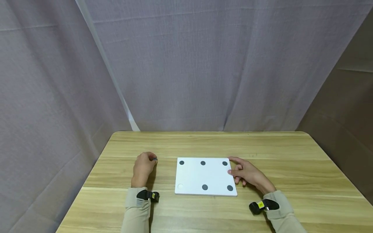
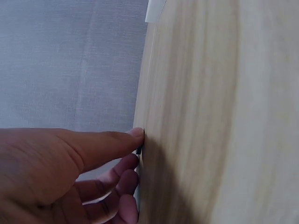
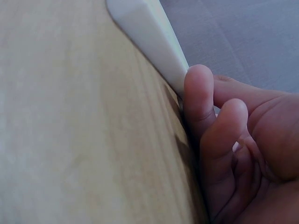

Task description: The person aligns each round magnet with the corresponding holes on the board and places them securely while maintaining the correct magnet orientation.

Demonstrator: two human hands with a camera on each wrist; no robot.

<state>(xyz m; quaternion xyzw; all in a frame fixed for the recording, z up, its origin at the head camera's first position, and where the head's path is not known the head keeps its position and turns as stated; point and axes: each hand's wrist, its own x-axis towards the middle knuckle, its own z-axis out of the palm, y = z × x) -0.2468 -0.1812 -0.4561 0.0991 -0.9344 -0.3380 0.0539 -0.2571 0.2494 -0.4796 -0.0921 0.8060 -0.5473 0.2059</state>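
A flat white board (image 1: 192, 176) lies on the wooden table, with several dark round discs (image 1: 205, 187) set in its top. A pale round recess (image 1: 180, 186) shows near its front left corner. Left of the board, my left hand (image 1: 144, 165) pinches a small dark disc (image 2: 139, 149) between thumb and fingers, close to the tabletop. My right hand (image 1: 246, 172) grips the board's right edge, thumb on top and index finger reaching to the back corner. In the right wrist view, curled fingers (image 3: 217, 130) sit beside the board's side wall (image 3: 154, 42).
The wooden table (image 1: 291, 168) extends around the board on every side. Grey cloth (image 1: 180, 64) hangs behind the table's back edge and along the left. A brownish drape (image 1: 344, 119) hangs at the right. Each wrist wears a black strapped camera (image 1: 256, 207).
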